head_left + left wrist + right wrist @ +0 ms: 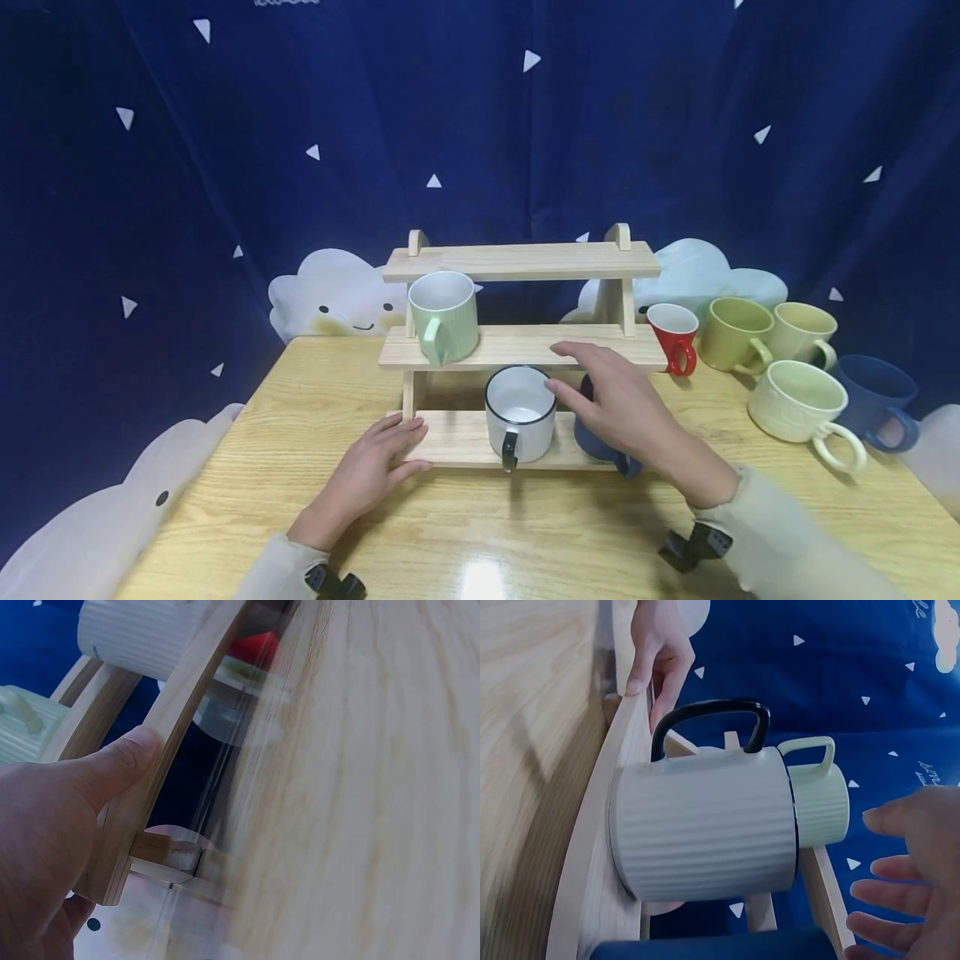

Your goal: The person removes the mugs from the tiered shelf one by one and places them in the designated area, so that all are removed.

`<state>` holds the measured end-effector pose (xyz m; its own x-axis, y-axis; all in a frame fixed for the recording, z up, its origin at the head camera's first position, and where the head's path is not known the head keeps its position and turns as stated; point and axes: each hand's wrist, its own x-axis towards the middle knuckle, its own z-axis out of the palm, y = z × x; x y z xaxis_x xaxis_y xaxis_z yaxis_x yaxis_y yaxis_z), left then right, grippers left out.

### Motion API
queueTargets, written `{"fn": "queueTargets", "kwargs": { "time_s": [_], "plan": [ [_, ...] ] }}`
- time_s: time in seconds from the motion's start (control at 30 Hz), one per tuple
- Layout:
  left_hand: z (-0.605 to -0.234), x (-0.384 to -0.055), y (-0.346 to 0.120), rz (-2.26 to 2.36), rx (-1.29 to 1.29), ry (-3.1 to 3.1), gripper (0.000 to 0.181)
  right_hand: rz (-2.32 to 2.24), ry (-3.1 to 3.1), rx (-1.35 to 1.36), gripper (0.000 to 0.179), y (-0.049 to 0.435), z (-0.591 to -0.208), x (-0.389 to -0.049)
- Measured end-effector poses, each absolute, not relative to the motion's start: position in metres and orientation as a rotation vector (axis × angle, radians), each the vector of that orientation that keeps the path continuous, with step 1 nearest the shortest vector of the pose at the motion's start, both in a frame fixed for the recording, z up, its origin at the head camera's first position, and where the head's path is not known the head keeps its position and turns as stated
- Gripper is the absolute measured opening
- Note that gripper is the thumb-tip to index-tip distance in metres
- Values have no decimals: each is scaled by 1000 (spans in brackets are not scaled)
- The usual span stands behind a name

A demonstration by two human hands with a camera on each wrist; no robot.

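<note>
A three-tier wooden display rack (pixel 525 262) stands on the table. Its bottom board is gripped at the left end by my left hand (pixel 367 468), with the thumb (pixel 127 761) along the board's edge. On that board sit a white ribbed mug (pixel 531 435) with a black rim and black handle, and a dark blue mug (pixel 592 442) to its right, partly covered by my right hand (pixel 618 400). That hand hovers over the blue mug, fingers spread and holding nothing, fingertips close to the white mug's rim. A pale green mug (pixel 455 329) stands on the middle board, at the left.
To the rack's right stand a red mug (pixel 670 333), an olive mug (pixel 723 342), a pale yellow mug (pixel 798 329), a light green mug (pixel 787 408) and another blue mug (pixel 873 387). A navy curtain (pixel 480 125) hangs behind the table (pixel 420 542).
</note>
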<state>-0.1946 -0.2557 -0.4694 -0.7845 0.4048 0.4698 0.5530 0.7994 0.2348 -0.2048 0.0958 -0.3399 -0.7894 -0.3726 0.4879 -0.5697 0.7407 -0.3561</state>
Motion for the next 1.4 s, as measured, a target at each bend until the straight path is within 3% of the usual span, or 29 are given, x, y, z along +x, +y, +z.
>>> {"fn": "queueTargets", "kwargs": {
  "time_s": [1.4],
  "plan": [
    [-472, -196, -257, -494, -762, -2536, 55, 531, -2580, 809, 54, -3, -313, -236]
  ]
}}
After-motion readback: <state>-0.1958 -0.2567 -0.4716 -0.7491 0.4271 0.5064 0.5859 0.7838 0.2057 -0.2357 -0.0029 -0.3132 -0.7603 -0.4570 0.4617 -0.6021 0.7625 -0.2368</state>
